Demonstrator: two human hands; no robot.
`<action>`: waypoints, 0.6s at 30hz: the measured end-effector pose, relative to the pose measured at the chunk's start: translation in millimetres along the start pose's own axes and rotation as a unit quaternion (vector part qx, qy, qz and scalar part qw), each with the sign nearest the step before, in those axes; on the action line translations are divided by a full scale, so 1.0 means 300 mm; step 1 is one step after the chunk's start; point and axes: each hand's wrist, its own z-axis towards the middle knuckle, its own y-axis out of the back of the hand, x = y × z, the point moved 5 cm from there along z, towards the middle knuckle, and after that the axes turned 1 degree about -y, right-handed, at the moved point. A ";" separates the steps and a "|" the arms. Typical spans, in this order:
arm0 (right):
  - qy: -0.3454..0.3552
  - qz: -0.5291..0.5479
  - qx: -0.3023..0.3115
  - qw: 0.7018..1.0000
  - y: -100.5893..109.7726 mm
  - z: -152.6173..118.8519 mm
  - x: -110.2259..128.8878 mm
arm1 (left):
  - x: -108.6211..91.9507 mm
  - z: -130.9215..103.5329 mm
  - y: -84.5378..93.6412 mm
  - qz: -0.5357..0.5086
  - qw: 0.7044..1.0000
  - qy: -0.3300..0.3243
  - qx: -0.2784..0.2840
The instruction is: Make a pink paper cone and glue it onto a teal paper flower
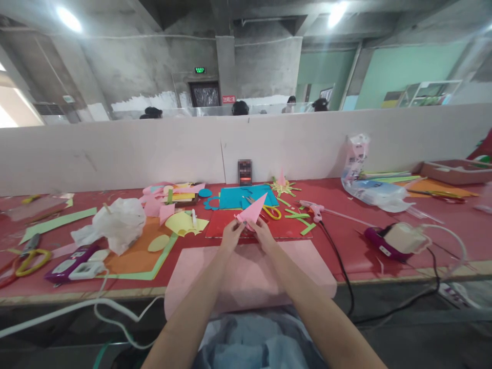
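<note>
Both of my hands hold a folded pink paper cone point(253, 209) by its lower edge, its point tilted up to the right. My left hand point(232, 233) pinches the left side and my right hand point(264, 233) the right side; the fingertips are partly hidden. Below them lie a red board point(219, 230) and a large pink sheet point(246, 277). Behind the cone are blue paper point(230, 197) and yellow-handled scissors point(273, 212). A yellow-green paper star with a pink cone point(282, 184) stands farther back.
A pink glue gun point(315, 210) with a black cord lies at right, near green paper strips point(307, 225). Purple power strips point(384, 245) sit on both sides. Crumpled white plastic point(123, 225), orange paper point(134, 253) and scissors point(33, 256) are at left. A white partition point(172, 148) borders the table.
</note>
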 end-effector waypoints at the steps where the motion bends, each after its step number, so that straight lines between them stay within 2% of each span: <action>1: 0.000 -0.001 0.001 1.000 0.000 0.000 -0.001 | 0.002 0.000 -0.001 -0.003 1.000 0.000 0.002; 12: -0.011 0.003 0.050 0.999 -0.029 -0.017 0.005 | 0.020 0.003 0.000 -0.050 0.999 0.007 0.002; 18: -0.010 0.004 0.057 0.998 -0.035 -0.028 0.014 | 0.026 0.007 0.009 -0.031 0.999 0.004 -0.010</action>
